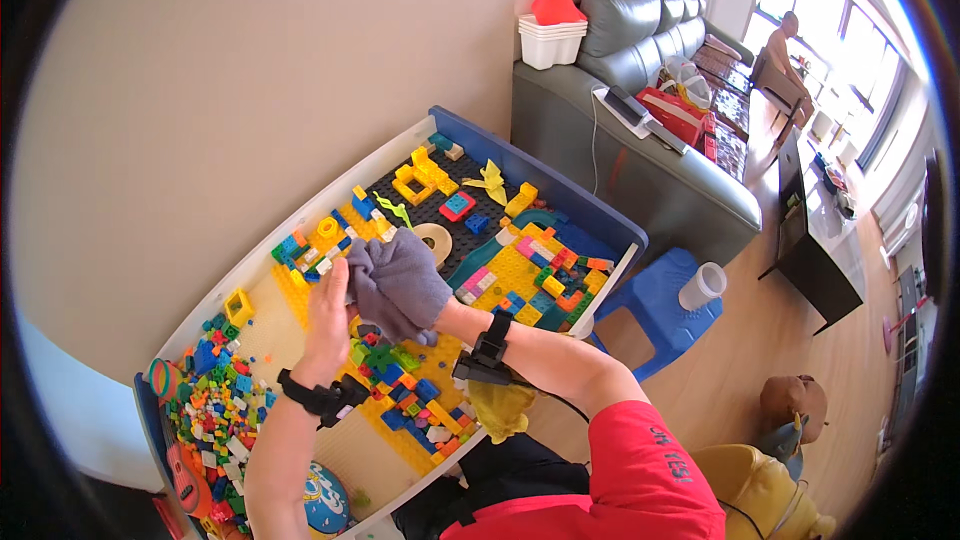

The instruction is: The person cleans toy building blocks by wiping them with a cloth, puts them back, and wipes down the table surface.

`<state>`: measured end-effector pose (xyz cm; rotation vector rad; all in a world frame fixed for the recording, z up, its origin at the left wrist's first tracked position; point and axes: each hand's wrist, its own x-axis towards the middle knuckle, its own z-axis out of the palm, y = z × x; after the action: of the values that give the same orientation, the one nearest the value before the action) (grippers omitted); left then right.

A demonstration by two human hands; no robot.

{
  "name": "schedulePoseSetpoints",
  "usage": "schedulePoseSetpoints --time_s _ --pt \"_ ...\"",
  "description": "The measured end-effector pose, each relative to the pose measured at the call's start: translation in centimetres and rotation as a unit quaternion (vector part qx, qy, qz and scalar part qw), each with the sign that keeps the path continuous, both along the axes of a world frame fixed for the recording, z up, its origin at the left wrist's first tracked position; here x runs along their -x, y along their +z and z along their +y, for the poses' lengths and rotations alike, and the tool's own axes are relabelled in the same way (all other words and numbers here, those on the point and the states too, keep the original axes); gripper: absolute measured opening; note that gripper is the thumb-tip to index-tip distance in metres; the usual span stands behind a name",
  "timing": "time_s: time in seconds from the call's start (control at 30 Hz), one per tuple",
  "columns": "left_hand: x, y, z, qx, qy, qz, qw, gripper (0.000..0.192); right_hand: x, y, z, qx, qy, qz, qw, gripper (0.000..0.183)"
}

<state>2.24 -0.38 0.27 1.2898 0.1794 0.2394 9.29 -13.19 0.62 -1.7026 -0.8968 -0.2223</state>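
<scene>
A grey-purple cloth [401, 277] covers most of my right hand [450, 317], which grips it above the middle of a toy-brick play table [281, 307]. My left hand [328, 326] is raised against the cloth's left side, fingers pointing away from me. Whether something small sits between that palm and the cloth is hidden. Below the hands lies a cluster of mixed building bricks [420, 397] on a yellow baseplate strip [397, 439]. Beyond the cloth, a round beige disc [433, 243] and a lime-green toy piece [394, 208] rest on the table.
Loose bricks [217, 405] heap at the left end, near a toy guitar [187, 480] and a blue ball [326, 499]. A yellow cloth [499, 409] hangs at the near edge. To the right stand a blue stool [660, 300] with a white cup [703, 286] and a sofa [630, 157]. A person [784, 64] sits far off.
</scene>
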Motion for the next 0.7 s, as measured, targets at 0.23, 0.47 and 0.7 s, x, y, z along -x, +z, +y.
schedulePoseSetpoints --time_s 0.23,0.47,0.7 --pt "0.1 -1.4 -0.6 0.001 -0.035 0.036 0.999 0.03 -0.4 -3.7 0.1 0.137 -0.081 -0.155 0.975 0.015" --pt "-0.2 -1.1 -0.7 -0.096 -0.012 0.03 0.995 0.028 -0.6 -3.8 -0.3 0.156 -0.05 -0.067 0.984 0.019" --pt "-0.7 -1.9 1.9 0.087 0.002 0.02 0.996 0.028 -0.5 -2.9 0.3 0.128 -0.052 -0.232 0.963 0.02"
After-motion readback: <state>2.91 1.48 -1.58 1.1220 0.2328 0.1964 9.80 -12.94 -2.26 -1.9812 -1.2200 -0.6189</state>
